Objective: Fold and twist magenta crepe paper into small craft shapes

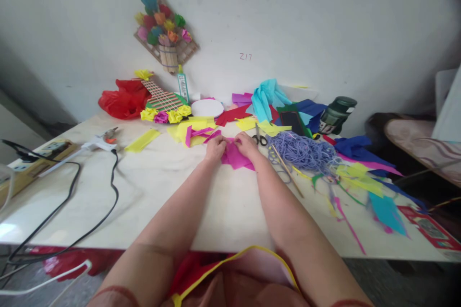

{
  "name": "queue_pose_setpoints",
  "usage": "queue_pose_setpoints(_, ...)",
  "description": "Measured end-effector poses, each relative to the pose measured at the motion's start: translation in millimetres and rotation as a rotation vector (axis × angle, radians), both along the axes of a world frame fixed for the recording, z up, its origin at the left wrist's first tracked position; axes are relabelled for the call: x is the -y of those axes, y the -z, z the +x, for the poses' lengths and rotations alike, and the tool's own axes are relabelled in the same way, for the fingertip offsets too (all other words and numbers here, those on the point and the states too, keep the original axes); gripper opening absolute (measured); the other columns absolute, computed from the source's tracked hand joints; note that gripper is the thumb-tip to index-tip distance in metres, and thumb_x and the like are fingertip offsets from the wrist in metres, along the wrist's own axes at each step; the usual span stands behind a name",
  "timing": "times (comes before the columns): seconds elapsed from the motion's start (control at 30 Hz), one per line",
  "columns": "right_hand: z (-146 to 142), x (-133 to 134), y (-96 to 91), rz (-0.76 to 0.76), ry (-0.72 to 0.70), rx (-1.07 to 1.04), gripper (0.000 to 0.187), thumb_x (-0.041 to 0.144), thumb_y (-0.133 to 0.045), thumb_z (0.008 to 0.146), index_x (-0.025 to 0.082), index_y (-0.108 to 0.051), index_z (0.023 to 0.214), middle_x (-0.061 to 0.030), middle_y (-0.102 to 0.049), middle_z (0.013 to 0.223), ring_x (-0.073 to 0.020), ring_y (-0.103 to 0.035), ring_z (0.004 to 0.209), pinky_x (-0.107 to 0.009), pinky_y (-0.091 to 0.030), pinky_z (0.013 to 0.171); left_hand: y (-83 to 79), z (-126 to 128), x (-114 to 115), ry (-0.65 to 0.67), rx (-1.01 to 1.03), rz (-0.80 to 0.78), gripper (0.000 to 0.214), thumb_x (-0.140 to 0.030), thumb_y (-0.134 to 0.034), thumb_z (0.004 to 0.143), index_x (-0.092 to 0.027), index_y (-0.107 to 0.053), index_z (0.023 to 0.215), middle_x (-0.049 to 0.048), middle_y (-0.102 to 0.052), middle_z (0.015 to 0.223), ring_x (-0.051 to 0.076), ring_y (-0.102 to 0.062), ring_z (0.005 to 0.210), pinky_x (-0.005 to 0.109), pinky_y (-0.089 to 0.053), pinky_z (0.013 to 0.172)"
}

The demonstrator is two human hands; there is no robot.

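Observation:
My left hand (215,148) and my right hand (247,145) meet over a piece of magenta tissue paper (236,158) lying on the white table (154,192). Both hands have their fingers bent and pinch the paper's far edge. Black-handled scissors (260,139) lie just right of my right hand. Yellow sheets with magenta strips (196,133) sit just beyond my left hand.
A pile of purple yarn (304,151) and a thin wooden stick (288,172) lie to the right, with blue, yellow and pink paper scraps (363,177). A glue gun (103,140) with black cord (77,192) and a power strip (32,163) are left. Paper-flower crafts (163,26) lean at the wall.

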State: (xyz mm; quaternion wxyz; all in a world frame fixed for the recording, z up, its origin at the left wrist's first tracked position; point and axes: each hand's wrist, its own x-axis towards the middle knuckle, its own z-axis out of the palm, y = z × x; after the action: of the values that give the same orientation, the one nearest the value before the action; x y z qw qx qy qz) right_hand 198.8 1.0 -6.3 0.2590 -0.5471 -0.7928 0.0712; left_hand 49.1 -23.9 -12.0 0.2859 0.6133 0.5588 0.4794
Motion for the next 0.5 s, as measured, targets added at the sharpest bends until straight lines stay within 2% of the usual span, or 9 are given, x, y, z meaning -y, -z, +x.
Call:
queue_pose_setpoints(0.17, 5.4, -9.5, 10.5, 0.05, 0.025, -0.247, 0.011, 0.014, -0.053, 0.075, 0.02, -0.063, 0.078, -0.0037, -0.065, 0.085, -0.0179, -0.058, 0.08, -0.031, -0.043, 0.078, 1.8, 0.5, -2.0, 0.04, 0.179, -0.033, 0.02, -0.011, -0.046, 0.062, -0.017, -0.064, 0.068, -0.0011, -0.056, 0.05, 0.016, -0.054, 0.053, 0.028, -0.045, 0.058)
queue_pose_setpoints(0.3, 9.1, -13.4, 14.9, 0.079, 0.057, -0.36, 0.011, 0.019, -0.052, 0.075, 0.021, -0.062, 0.077, -0.0027, -0.066, 0.078, -0.0187, -0.059, 0.074, -0.032, -0.045, 0.076, -0.7, 1.8, -1.1, 0.025, 0.312, -0.076, 0.02, -0.009, -0.045, 0.06, -0.018, -0.059, 0.071, -0.0028, -0.053, 0.047, 0.014, -0.049, 0.045, 0.026, -0.041, 0.051)
queue_pose_setpoints(0.5, 11.0, -13.7, 12.7, 0.185, 0.089, -0.45, 0.009, 0.021, -0.051, 0.074, 0.02, -0.06, 0.074, -0.0041, -0.065, 0.075, -0.0202, -0.059, 0.072, -0.034, -0.046, 0.075, -0.7, 2.7, -2.6, -0.013, 0.346, -0.096, 0.022, -0.008, -0.047, 0.061, -0.019, -0.057, 0.077, -0.0034, -0.053, 0.047, 0.015, -0.05, 0.045, 0.027, -0.041, 0.052)
